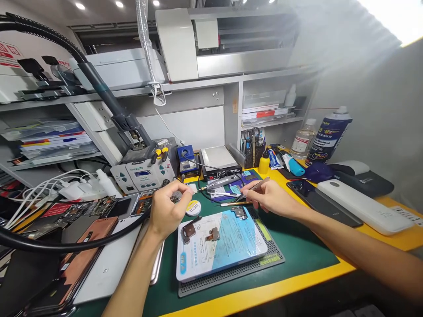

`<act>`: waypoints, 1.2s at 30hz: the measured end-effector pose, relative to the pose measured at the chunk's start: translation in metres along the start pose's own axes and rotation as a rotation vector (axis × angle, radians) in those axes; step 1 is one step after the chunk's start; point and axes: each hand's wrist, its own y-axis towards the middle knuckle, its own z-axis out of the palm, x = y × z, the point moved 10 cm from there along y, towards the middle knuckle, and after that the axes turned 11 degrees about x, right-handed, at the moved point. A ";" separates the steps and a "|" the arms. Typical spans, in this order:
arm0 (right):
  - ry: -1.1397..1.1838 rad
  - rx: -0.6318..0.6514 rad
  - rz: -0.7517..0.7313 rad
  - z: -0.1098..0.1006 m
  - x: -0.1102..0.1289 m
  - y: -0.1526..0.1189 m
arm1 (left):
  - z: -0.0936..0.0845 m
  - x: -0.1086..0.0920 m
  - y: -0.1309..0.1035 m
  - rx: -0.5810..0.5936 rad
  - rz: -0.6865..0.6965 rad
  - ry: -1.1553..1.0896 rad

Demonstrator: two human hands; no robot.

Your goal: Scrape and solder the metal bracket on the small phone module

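My left hand (170,206) is raised left of the white-and-blue box (228,259), with thumb and forefinger pinched together. A small pale bit shows by its fingertips, but I cannot make out whether it is held. My right hand (266,199) grips slim dark metal tweezers (262,183) above the box's far right corner. On the box lie a dark phone part (189,232), a small camera module with a copper-coloured flex (213,234) and another dark part (239,213). Behind it are a round tin (193,208) and a thin brush (233,203).
The box rests on a grey perforated mat (231,270). Opened phones and boards (79,246) crowd the left, under a black hose (82,246). A soldering iron (222,181) and hot plate (218,158) stand behind. On the right are phones (324,202) and a spray can (328,136).
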 end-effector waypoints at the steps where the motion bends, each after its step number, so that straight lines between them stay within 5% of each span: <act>1: 0.001 0.014 -0.003 0.001 0.000 0.000 | 0.000 0.001 0.000 0.003 -0.007 0.002; 15: 0.021 0.083 -0.019 0.010 0.008 -0.002 | -0.009 0.019 -0.001 -0.055 -0.084 0.075; 29: 0.183 0.070 -0.028 0.008 0.002 0.006 | -0.023 0.019 -0.014 -0.138 0.035 0.224; 36: 0.196 0.206 -0.048 0.025 -0.001 0.008 | -0.021 0.021 -0.015 -0.136 0.028 0.238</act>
